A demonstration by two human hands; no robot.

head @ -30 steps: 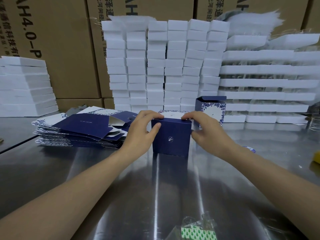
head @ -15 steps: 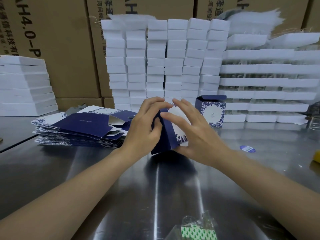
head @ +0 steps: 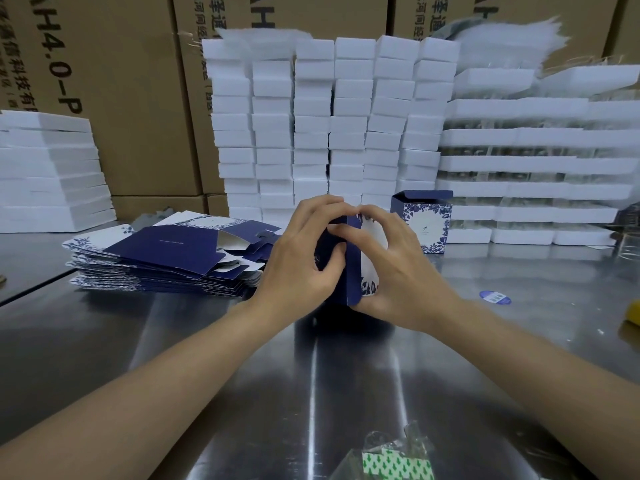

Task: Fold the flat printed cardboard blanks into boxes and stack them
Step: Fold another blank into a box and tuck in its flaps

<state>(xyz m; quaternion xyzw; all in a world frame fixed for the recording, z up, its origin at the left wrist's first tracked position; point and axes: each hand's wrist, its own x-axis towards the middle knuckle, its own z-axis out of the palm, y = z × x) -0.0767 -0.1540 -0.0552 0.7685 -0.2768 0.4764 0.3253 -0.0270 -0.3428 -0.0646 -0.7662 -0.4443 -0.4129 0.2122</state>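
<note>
Grip got tighter since before: left hand [head: 298,268] and right hand [head: 408,275] both clutched the navy box [head: 353,271], white floral face showing, just right of the blank pile [head: 166,247].

The blank pile [head: 162,261] lies left of the half-folded box [head: 353,271]; the finished box [head: 424,221] behind it, rightward.

Bare left hand [head: 298,268], right hand [head: 401,271], forearms [head: 173,368].

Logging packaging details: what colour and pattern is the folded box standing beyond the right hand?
Folded box: white face, blue leaf border, navy flap; head view.
</note>
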